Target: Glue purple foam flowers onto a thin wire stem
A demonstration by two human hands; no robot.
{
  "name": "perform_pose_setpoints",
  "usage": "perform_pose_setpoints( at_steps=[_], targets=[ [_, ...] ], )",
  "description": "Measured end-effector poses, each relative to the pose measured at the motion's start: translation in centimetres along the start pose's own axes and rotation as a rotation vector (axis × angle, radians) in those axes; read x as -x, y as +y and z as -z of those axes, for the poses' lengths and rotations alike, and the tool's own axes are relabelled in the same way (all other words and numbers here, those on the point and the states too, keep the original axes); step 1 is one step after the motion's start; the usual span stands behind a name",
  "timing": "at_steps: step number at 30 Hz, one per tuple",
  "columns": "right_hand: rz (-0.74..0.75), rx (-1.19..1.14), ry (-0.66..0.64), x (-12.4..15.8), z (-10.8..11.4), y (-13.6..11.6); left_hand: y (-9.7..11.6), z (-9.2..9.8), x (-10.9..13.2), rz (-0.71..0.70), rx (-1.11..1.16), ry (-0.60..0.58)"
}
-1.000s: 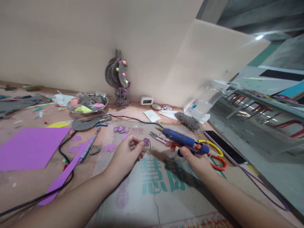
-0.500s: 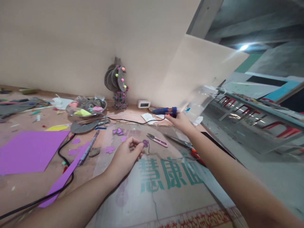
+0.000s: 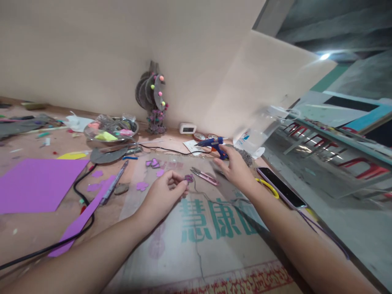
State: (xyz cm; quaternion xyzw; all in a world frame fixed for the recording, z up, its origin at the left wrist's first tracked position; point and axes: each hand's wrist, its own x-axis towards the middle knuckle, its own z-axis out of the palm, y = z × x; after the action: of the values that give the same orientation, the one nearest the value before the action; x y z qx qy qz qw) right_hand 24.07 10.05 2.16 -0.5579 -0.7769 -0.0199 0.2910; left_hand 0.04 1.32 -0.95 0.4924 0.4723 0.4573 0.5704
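Observation:
Thumb and fingers of my left hand (image 3: pixel 167 194) pinch a small purple flower (image 3: pixel 190 178) edged in grey, and a thin grey cord (image 3: pixel 211 199) trails away from it across the mat. My right hand (image 3: pixel 235 166) is open beside a blue hot glue gun (image 3: pixel 216 143), its fingers apart and close to the grip. The glue gun's nozzle points left over a white paper. Pink thread snips (image 3: pixel 205 176) lie between my hands. Purple petal pieces (image 3: pixel 152 163) and a cut purple flower shape (image 3: pixel 142 186) rest left of the flower.
At left are a purple foam sheet (image 3: pixel 39 183), a pen (image 3: pixel 114 181) and a black cable (image 3: pixel 76 190). Farther back stand a metal bowl (image 3: pixel 136 132) of packets, a grey ornament with pompoms (image 3: pixel 150 96) and a small clock (image 3: pixel 187 128). A phone (image 3: pixel 281 188) lies at right by the scissors' handle (image 3: pixel 268 187).
My right hand has drawn back from the glue gun, which has turned so its grip shows. My left hand keeps its pinch on the flower. The view has shifted slightly.

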Motion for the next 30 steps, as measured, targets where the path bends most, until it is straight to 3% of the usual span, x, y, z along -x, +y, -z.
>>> perform_pose_setpoints(
  at_steps=[2, 5, 7, 9, 16, 24, 30],
  targets=[
    [-0.017, -0.178, -0.028, 1.9, 0.9, -3.0, 0.0, 0.0, 0.0, 0.003, 0.024, 0.003],
    [-0.203, -0.638, -0.27, 4.1, 1.1, -7.3, -0.2, 0.1, -0.1, -0.002, 0.052, -0.006],
    [-0.329, -0.886, -0.405, 5.0, 0.6, -9.2, -0.4, 0.1, -0.1, -0.007, 0.069, -0.02],
    [-0.417, -1.001, -0.449, 5.5, -0.1, -10.0, -0.5, 0.2, -0.2, -0.033, 0.041, -0.016],
    [-0.5, -1.177, -0.35, 6.2, -1.6, -10.3, 0.0, 0.4, -0.1, -0.082, -0.191, 0.04],
    [-0.538, -1.3, -0.332, 6.6, -1.7, -11.2, 0.2, 0.0, 0.0, -0.042, -0.06, -0.006],
    [-0.442, -1.149, -0.204, 6.7, -1.8, -10.5, 0.1, 0.2, -0.1, -0.022, 0.053, 0.016]
  ],
)
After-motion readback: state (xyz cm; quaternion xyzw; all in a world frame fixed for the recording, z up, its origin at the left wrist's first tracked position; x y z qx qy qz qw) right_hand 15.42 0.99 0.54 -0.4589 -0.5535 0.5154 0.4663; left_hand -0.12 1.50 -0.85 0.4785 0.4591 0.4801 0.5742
